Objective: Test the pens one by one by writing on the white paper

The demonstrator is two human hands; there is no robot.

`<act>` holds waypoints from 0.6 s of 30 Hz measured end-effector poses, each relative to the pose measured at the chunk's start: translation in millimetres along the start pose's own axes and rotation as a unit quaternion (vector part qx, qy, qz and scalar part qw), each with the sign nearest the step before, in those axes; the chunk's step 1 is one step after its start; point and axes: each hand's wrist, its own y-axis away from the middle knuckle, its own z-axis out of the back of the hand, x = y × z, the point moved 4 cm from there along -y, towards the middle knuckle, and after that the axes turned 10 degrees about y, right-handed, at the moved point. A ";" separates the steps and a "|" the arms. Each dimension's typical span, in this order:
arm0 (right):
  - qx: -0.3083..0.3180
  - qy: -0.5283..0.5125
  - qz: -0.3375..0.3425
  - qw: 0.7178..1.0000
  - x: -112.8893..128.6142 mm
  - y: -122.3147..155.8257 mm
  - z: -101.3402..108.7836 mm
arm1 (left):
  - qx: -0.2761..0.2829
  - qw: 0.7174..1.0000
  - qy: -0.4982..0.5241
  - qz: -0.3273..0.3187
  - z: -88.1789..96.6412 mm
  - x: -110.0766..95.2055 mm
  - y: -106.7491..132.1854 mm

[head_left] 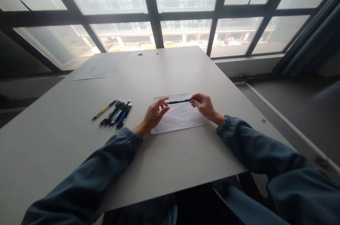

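A slim green pen (pixel 179 102) with a dark front end is held level, pointing left to right, just above a white sheet of paper (pixel 183 120). Any print on its barrel is too small to read. The right hand (pixel 204 106) pinches the pen's green end between thumb and fingertips, fingers curled in. The left hand (pixel 154 113) meets the dark end with thumb and forefinger closed narrowly on it, the other fingers loosely bent. The pen bridges the gap between the two hands.

The sheet lies flat on a pale grey table (pixel 172 157), under and between the hands; nothing legible shows on it. Both arms wear dark blue-grey sleeves (pixel 106 168) with gathered cuffs.

Well to the left of the left hand, a row of pens (pixel 118 113) lies side by side on the table, with a yellow pen (pixel 104 110) a little apart at its left edge; their markings cannot be read. A second sheet (pixel 98 66) rests at the table's far left. Beyond stands a large dark-framed window (pixel 156 16).
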 end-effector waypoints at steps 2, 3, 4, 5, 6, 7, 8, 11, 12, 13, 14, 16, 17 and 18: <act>-0.001 0.001 -0.002 1.000 0.6 0.0 1.1 | -0.027 0.999 0.000 -0.025 0.6 -4.0 0.1; -0.001 0.002 -0.004 1.000 1.0 0.2 1.4 | -0.041 0.998 -0.004 -0.039 1.2 -6.5 0.4; 0.000 0.003 -0.007 1.000 1.3 0.6 1.6 | -0.054 0.997 -0.009 -0.053 2.0 -8.9 0.7; 0.002 0.003 -0.008 1.000 1.5 1.1 1.6 | -0.065 0.996 -0.015 -0.064 2.8 -11.1 1.0; 0.005 0.004 -0.008 1.000 1.6 1.8 1.4 | -0.073 0.995 -0.020 -0.071 3.6 -12.7 1.3; 0.008 0.005 -0.006 1.000 1.6 2.5 1.1 | -0.079 0.994 -0.025 -0.075 4.3 -13.7 1.6; 0.010 0.006 -0.003 1.000 1.4 3.2 0.7 | -0.083 0.993 -0.028 -0.075 4.9 -14.0 1.8; 0.018 0.015 0.009 1.000 0.4 4.8 -0.6 | -0.089 0.993 -0.030 -0.065 6.2 -12.3 2.2; 0.019 0.019 0.011 1.000 0.0 5.2 -0.8 | -0.089 0.994 -0.028 -0.062 6.3 -11.5 2.3; 0.019 0.023 0.012 1.000 -0.3 5.4 -0.8 | -0.088 0.994 -0.027 -0.058 6.3 -10.8 2.3; 0.019 0.025 0.012 0.999 -0.5 5.6 -0.8 | -0.086 0.994 -0.026 -0.056 6.2 -10.4 2.4; 0.018 0.025 0.013 0.999 -0.6 5.7 -0.8 | -0.082 0.995 -0.025 -0.051 5.9 -10.3 2.6; 0.018 0.023 0.013 0.999 -0.8 5.6 -0.8 | -0.080 0.995 -0.025 -0.048 5.8 -10.5 2.7; 0.019 0.022 0.012 1.000 -1.0 5.5 -0.8 | -0.078 0.996 -0.025 -0.045 5.7 -10.9 2.9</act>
